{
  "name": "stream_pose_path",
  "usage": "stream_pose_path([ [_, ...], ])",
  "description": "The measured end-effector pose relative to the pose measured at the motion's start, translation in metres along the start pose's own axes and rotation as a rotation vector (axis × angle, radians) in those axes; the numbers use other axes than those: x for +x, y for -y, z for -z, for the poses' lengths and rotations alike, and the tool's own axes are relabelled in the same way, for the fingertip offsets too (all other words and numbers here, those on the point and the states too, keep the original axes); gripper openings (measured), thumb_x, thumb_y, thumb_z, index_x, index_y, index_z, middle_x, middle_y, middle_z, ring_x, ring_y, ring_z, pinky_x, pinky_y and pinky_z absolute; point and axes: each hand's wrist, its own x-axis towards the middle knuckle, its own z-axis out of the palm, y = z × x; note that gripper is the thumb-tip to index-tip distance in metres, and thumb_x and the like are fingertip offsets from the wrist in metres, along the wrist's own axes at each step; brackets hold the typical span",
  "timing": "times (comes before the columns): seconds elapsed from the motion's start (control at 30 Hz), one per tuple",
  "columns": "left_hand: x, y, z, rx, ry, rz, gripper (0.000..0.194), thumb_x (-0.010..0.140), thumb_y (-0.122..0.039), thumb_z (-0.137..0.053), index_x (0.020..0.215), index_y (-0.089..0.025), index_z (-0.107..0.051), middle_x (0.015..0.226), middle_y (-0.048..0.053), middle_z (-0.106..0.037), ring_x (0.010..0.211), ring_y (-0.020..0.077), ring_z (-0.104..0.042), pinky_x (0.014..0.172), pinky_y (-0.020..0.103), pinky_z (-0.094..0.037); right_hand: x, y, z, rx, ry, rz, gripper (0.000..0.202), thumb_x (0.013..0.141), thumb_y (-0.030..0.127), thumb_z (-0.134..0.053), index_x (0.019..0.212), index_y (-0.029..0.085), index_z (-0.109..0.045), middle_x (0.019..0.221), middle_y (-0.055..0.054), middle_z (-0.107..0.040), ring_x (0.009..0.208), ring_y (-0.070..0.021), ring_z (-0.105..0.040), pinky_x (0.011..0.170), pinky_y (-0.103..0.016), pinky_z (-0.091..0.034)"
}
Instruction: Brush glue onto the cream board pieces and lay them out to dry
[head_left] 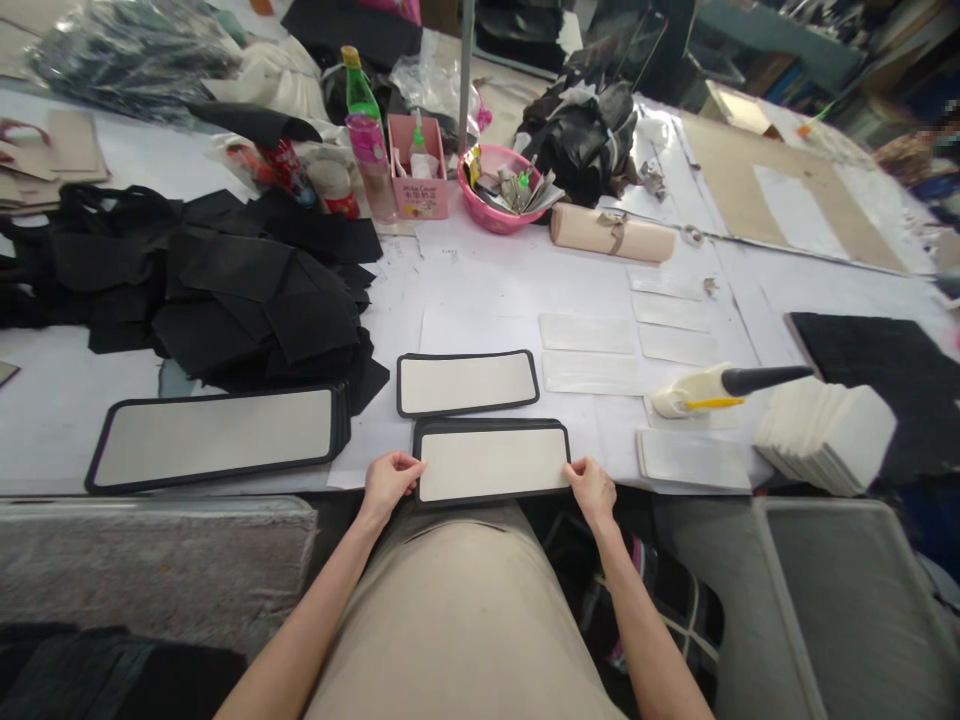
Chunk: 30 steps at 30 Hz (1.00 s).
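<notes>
A white panel with a black border (493, 464) lies on a stack of similar pieces at the table's front edge. My left hand (391, 484) pinches its left end, and my right hand (592, 488) pinches its right end, with thumbs and fingers closed on the border. Just beyond it lies another black-edged white panel (468, 383). A stack of longer panels of the same kind (214, 440) sits to the left, beside a heap of black pieces (255, 280).
Thin white strips (589, 333), a glue bottle (686, 390) and a stack of white pieces (825, 440) are at the right. A pink basket (499, 215), a pink box (420, 195), a bottle (369, 150) and a tan roll (611, 233) stand or lie farther back.
</notes>
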Motion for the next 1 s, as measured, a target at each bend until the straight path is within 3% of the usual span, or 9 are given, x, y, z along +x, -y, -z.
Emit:
stream_pose_path([
  [0.13,0.000,0.001,0.001,0.003,0.009,-0.018,0.032,0.055,-0.043,-0.074,0.062,-0.015,-0.060,0.049,-0.001,-0.057,0.044,0.0102,-0.051,0.041,0.021,-0.039,0.006,-0.014,-0.002,0.200,0.042,0.055,0.023,0.080,0.037,-0.052,0.077,0.018,-0.065,0.072,-0.003,-0.069,0.070,-0.0189,-0.065,0.061,-0.026,-0.043],
  [0.23,-0.003,-0.001,0.008,-0.042,0.091,0.006,0.036,0.055,-0.047,-0.075,0.067,-0.016,-0.061,0.054,0.000,-0.060,0.048,0.0115,-0.054,0.045,0.022,-0.042,0.008,-0.027,0.002,0.464,0.088,0.069,0.030,0.082,0.039,-0.050,0.088,0.014,-0.064,0.074,-0.006,-0.071,0.066,-0.0185,-0.065,0.060,-0.026,-0.046],
  [0.33,-0.012,-0.007,0.018,0.050,0.043,-0.073,0.036,0.062,-0.051,-0.071,0.071,-0.017,-0.060,0.060,0.002,-0.063,0.053,0.0149,-0.058,0.051,0.026,-0.046,-0.002,-0.025,0.009,0.437,-0.087,0.044,0.035,0.088,0.040,-0.044,0.099,0.013,-0.063,0.087,-0.010,-0.072,0.078,-0.0212,-0.066,0.069,-0.030,-0.049],
  [0.4,-0.019,-0.014,0.019,0.258,-0.135,-0.253,0.032,0.073,-0.050,-0.064,0.075,-0.018,-0.061,0.069,0.004,-0.066,0.063,0.0187,-0.062,0.061,0.031,-0.050,-0.014,-0.008,0.008,0.301,-0.260,0.119,0.038,0.093,0.039,-0.037,0.107,0.014,-0.063,0.101,-0.012,-0.070,0.093,-0.0233,-0.064,0.082,-0.035,-0.047],
  [0.47,-0.024,-0.020,0.010,0.478,-0.245,-0.509,0.028,0.083,-0.044,-0.054,0.089,-0.019,-0.064,0.092,0.009,-0.069,0.085,0.0237,-0.065,0.079,0.036,-0.051,-0.028,0.020,0.000,0.212,-0.320,0.322,0.040,0.097,0.034,-0.032,0.119,0.015,-0.059,0.118,-0.013,-0.064,0.111,-0.0238,-0.057,0.095,-0.037,-0.042],
  [0.6,-0.019,-0.018,-0.027,0.762,-0.053,-0.939,0.042,0.091,-0.026,-0.040,0.129,-0.014,-0.052,0.142,0.015,-0.047,0.135,0.0258,-0.038,0.110,0.042,-0.032,-0.047,0.088,-0.038,0.095,-0.192,0.803,0.046,0.096,0.022,-0.037,0.142,0.019,-0.040,0.148,-0.007,-0.040,0.141,-0.0211,-0.025,0.114,-0.043,-0.021],
  [0.73,-0.007,0.000,-0.053,0.984,0.011,-1.018,0.054,0.091,-0.022,-0.037,0.143,-0.008,-0.035,0.153,0.017,-0.028,0.143,0.0274,-0.020,0.116,0.049,-0.017,-0.049,0.126,-0.068,0.041,-0.127,0.957,0.054,0.096,0.027,-0.041,0.148,0.016,-0.027,0.154,-0.006,-0.030,0.144,-0.0198,-0.016,0.118,-0.044,-0.012],
  [0.87,-0.003,0.011,-0.052,1.081,0.002,-1.013,0.061,0.091,-0.029,-0.041,0.146,-0.008,-0.027,0.154,0.017,-0.021,0.144,0.0288,-0.014,0.116,0.051,-0.016,-0.041,0.120,-0.067,-0.015,-0.124,1.010,0.060,0.097,0.037,-0.041,0.149,0.014,-0.022,0.155,-0.007,-0.024,0.145,-0.0196,-0.012,0.119,-0.045,-0.009],
  [1.0,-0.005,0.010,-0.050,1.138,-0.010,-1.005,0.066,0.090,-0.032,-0.044,0.148,-0.008,-0.023,0.155,0.017,-0.019,0.144,0.0290,-0.014,0.116,0.051,-0.018,-0.020,0.081,-0.052,-0.075,-0.153,0.924,0.070,0.095,0.047,-0.042,0.151,0.013,-0.018,0.156,-0.008,-0.021,0.145,-0.0224,-0.011,0.118,-0.046,-0.007],
])
